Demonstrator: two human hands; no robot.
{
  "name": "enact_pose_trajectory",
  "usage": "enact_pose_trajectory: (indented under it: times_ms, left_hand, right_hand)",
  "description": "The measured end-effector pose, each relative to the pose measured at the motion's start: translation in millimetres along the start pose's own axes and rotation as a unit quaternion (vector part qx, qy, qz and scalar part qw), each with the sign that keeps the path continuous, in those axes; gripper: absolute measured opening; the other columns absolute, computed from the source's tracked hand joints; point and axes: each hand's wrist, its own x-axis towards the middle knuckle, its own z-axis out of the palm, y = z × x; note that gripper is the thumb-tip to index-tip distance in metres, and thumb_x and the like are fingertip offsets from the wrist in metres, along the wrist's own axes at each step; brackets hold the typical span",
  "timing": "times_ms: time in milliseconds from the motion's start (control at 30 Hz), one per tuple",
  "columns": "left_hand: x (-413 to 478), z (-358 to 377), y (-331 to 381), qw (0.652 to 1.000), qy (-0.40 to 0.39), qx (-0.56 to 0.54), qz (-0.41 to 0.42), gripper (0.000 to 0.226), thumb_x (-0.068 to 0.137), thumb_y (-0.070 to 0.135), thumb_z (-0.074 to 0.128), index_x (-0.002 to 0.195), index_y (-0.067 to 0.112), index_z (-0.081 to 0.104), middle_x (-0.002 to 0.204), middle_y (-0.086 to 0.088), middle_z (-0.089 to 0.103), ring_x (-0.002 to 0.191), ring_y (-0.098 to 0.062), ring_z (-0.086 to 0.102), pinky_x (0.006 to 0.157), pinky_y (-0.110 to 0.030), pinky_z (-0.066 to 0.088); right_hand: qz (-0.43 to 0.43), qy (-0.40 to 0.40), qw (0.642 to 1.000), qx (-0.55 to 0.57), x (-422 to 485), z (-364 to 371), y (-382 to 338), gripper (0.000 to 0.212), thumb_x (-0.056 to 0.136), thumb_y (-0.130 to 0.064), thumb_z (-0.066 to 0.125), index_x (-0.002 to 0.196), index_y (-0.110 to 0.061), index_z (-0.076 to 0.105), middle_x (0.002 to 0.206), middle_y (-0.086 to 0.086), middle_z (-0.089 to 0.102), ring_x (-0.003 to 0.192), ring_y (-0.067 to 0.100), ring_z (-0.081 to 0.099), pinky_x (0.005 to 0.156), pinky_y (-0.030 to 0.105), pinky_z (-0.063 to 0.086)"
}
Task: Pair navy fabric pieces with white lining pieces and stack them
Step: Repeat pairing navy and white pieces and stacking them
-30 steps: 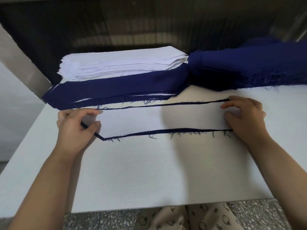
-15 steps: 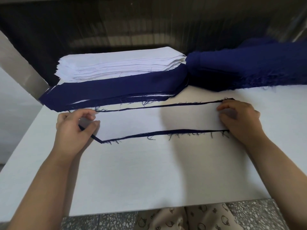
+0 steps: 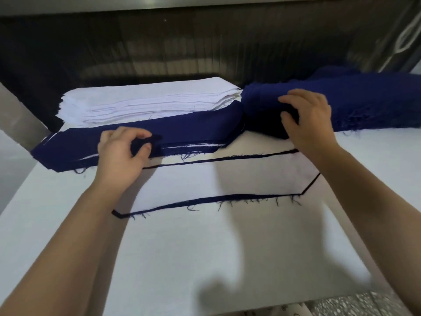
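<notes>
A white lining piece (image 3: 227,179) lies on a navy piece whose frayed edges (image 3: 205,199) show around it, mid-table. Behind it lies a long stack of navy fabric (image 3: 193,131) with white slivers between the layers. My left hand (image 3: 120,156) pinches a fold of navy cloth at that stack's front edge. A stack of white lining pieces (image 3: 148,101) sits on top, further back. To the right lies a pile of navy fabric (image 3: 369,103). My right hand (image 3: 307,119) grips the navy cloth at that pile's left end, fingers curled over it.
The white table (image 3: 205,258) ends at a front edge near the bottom, with speckled floor (image 3: 364,304) beyond. A grey metal post (image 3: 18,115) rises at the left. A dark wall runs behind the stacks.
Both hands have left the ends of the paired piece on the table and moved back onto the navy fabric. The paired piece stays flat where it was.
</notes>
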Motion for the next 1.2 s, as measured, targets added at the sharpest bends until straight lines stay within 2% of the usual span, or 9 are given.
enact_pose_trajectory:
  times_ms: [167,400,533,633,800,967,1067,1133,1200]
  left_hand:
    - [31.2,32.2,43.2,0.999,-0.02,-0.027,0.04,0.019,0.091,0.015,0.06,0.109,0.018,0.067,0.109,0.006,0.059,0.116,-0.029,0.042,0.103,-0.043,0.032]
    - [54.5,77.1,93.5,0.993,-0.027,-0.076,0.09,0.018,0.091,0.014,0.058,0.105,0.018,0.068,0.108,0.003,0.064,0.108,-0.022,0.046,0.095,-0.03,0.032]
    - [61.0,93.2,119.4,0.984,-0.009,-0.119,0.132,0.017,0.091,0.009,0.056,0.098,0.016,0.07,0.096,0.013,0.058,0.091,-0.006,0.042,0.08,-0.013,0.031]
    - [65.9,99.5,129.7,0.983,-0.016,-0.13,0.127,0.018,0.091,0.008,0.055,0.098,0.017,0.07,0.096,0.015,0.056,0.092,-0.007,0.043,0.076,-0.004,0.028]
    - [63.3,103.2,142.6,0.979,-0.029,-0.15,0.136,0.019,0.09,0.006,0.056,0.103,0.013,0.068,0.095,0.013,0.057,0.089,-0.001,0.043,0.083,-0.007,0.029]
    - [58.6,103.2,156.5,0.967,-0.038,-0.225,0.115,0.033,0.094,0.008,0.051,0.127,0.011,0.05,0.084,0.007,0.062,0.084,-0.013,0.056,0.073,-0.014,0.039]
    - [53.6,95.2,167.2,0.949,-0.02,-0.274,0.155,0.043,0.099,0.019,0.042,0.141,0.017,0.035,0.085,-0.008,0.066,0.079,-0.018,0.06,0.073,-0.029,0.049]
    - [53.9,88.0,171.6,0.938,-0.035,-0.3,0.172,0.039,0.101,0.026,0.035,0.14,0.027,0.033,0.101,0.003,0.065,0.085,-0.013,0.064,0.078,-0.036,0.052]
    - [56.4,82.1,173.1,0.933,-0.066,-0.322,0.15,0.033,0.1,0.034,0.03,0.128,0.03,0.048,0.109,0.011,0.062,0.091,-0.01,0.064,0.085,-0.034,0.052]
  right_hand:
    - [0.009,-0.092,0.991,-0.094,31.1,4.6,2.2,0.044,0.097,-0.028,0.046,0.138,-0.016,0.043,0.147,0.007,0.036,0.134,0.03,0.029,0.107,0.043,0.022]
    - [-0.027,-0.077,0.994,-0.067,41.8,-0.4,7.2,0.034,0.098,-0.027,0.044,0.127,-0.012,0.056,0.125,0.01,0.059,0.113,0.033,0.051,0.095,0.045,0.038]
    - [-0.006,-0.069,0.997,-0.046,47.7,-5.8,13.5,0.029,0.1,-0.021,0.039,0.119,-0.008,0.058,0.112,0.014,0.062,0.1,0.032,0.054,0.075,0.035,0.036]
    - [0.011,-0.044,0.999,-0.009,52.5,-8.3,20.0,0.023,0.096,-0.022,0.048,0.105,-0.008,0.063,0.097,0.01,0.063,0.086,0.025,0.054,0.07,0.033,0.036]
    - [0.082,-0.012,0.987,0.138,55.7,-5.1,26.5,0.011,0.085,-0.028,0.066,0.088,-0.018,0.062,0.076,-0.009,0.054,0.069,0.004,0.049,0.057,0.016,0.034]
    - [0.095,0.068,0.97,0.215,50.4,-4.2,16.6,0.014,0.089,-0.027,0.061,0.098,-0.017,0.064,0.081,-0.015,0.056,0.075,-0.005,0.05,0.064,0.003,0.038]
    - [0.027,0.11,0.984,0.139,43.8,-7.2,0.2,0.016,0.09,-0.027,0.06,0.1,-0.016,0.066,0.092,-0.006,0.063,0.091,0.012,0.056,0.081,0.024,0.043]
    - [-0.028,0.106,0.991,0.077,39.0,-9.4,-10.7,0.017,0.091,-0.028,0.057,0.101,-0.017,0.066,0.097,-0.002,0.065,0.097,0.018,0.056,0.088,0.035,0.042]
    - [-0.073,0.102,0.992,0.028,34.5,-9.4,-19.1,0.019,0.092,-0.028,0.055,0.103,-0.017,0.066,0.101,-0.002,0.065,0.101,0.02,0.054,0.09,0.035,0.038]
